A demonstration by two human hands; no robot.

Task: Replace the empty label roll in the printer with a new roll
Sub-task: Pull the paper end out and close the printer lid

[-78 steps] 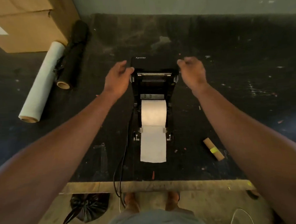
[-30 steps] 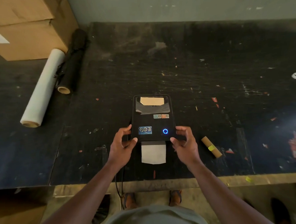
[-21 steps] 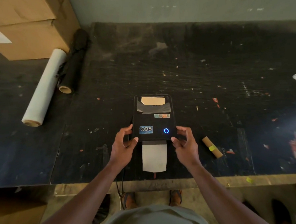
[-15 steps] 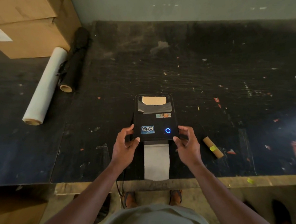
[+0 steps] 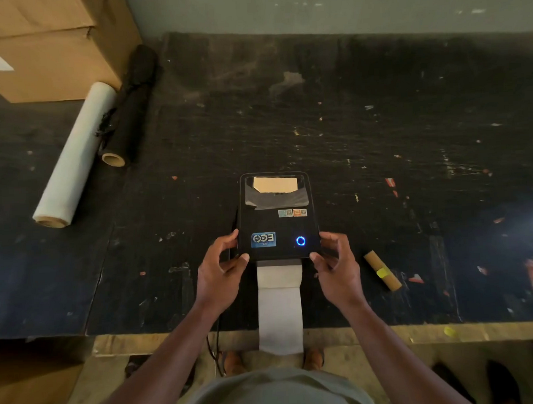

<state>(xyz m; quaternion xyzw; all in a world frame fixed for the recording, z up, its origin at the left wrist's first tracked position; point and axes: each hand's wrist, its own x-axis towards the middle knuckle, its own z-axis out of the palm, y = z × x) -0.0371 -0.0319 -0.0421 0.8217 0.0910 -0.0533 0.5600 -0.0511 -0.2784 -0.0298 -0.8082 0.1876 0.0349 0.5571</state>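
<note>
The black label printer [image 5: 277, 223] sits closed near the table's front edge, with a blue ring light glowing on its lid. A white label strip [image 5: 280, 309] comes out of its front slot and hangs over the table edge. My left hand [image 5: 219, 272] grips the printer's front left corner between thumb and fingers. My right hand [image 5: 338, 269] grips the front right corner the same way. The empty brown cardboard core [image 5: 382, 274], with a yellow tag on it, lies on the table just right of my right hand. The new roll inside is hidden by the lid.
A long white film roll [image 5: 74, 156] and a black roll [image 5: 130, 107] lie at the far left beside a cardboard box [image 5: 47, 46]. The printer's cable [image 5: 215, 343] drops over the wooden table edge [image 5: 389, 334]. A wall bounds the back.
The open printer lid has been shut and both hands have come to its front corners. Over the last second the label strip has fed out longer, past the table edge.
</note>
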